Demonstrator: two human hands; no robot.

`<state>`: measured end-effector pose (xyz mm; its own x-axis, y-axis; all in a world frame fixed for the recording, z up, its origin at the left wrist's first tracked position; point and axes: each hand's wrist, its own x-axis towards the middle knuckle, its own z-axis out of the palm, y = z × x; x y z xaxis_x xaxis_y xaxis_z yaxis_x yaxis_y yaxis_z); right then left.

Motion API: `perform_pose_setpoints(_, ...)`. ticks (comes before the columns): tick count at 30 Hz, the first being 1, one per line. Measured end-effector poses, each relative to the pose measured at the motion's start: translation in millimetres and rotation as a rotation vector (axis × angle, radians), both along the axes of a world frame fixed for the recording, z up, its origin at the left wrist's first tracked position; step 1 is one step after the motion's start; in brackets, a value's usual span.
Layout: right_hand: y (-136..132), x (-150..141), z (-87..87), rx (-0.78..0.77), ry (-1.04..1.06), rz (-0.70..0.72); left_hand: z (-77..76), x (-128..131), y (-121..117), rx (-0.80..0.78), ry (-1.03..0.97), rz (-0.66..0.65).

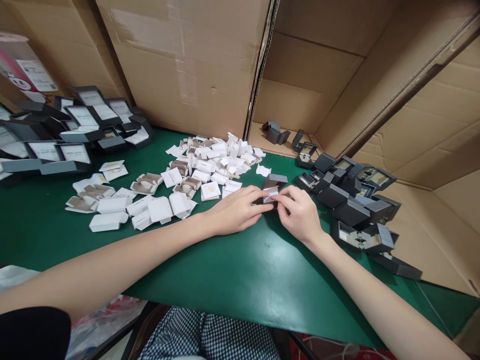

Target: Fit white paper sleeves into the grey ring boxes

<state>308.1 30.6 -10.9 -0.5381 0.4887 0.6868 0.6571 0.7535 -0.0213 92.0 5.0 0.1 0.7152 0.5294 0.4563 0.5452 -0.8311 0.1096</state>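
At the middle of the table, a small dark jewelry box [276,180] stands with its lid raised. My left hand [240,209] is closed around its near left side, fingers hiding much of the base. A folded white insert [270,192] shows at the mouth of the box, and the fingers of my right hand [299,211] pinch its right edge. How deep the insert sits is hidden. Just left of my hands lies a heap of white card inserts [221,157], some folded, some showing brown undersides.
Open dark boxes with white-lined lids [84,117] are piled at the left. More dark boxes [350,210] lie heaped on the right, by a large open carton [311,70]. Cardboard walls [187,65] border the back of the green table [240,280].
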Motion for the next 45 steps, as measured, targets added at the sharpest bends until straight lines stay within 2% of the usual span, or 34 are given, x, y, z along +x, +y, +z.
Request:
perform_pose_setpoints(12,-1.5,-0.9,0.6,-0.061,0.0,0.117,0.5,0.8,0.4,-0.004,-0.008,-0.032)
perform_pose_setpoints(15,-1.3,-0.2,1.0,-0.043,0.073,0.119,0.6,0.9,0.4,-0.024,-0.012,-0.03)
perform_pose_setpoints(18,-1.6,0.3,2.1,0.017,0.126,0.086,0.9,1.1,0.1,-0.03,-0.004,-0.029)
perform_pose_setpoints(23,-2.0,-1.1,2.1,0.046,-0.02,-0.009,1.1,1.1,-0.5,-0.031,0.012,-0.028)
perform_pose_setpoints(28,-0.7,-1.9,1.8,-0.001,-0.065,0.0,0.7,1.0,-0.6,-0.015,0.039,-0.018)
perform_pose_setpoints(33,-1.2,-1.8,2.5,0.048,-0.033,0.0,1.6,1.0,-0.4,-0.028,0.053,-0.012)
perform_pose_setpoints(45,-7.6,-8.9,5.4,0.129,-0.206,-0.138,2.0,3.5,-1.6,-0.049,0.124,0.075)
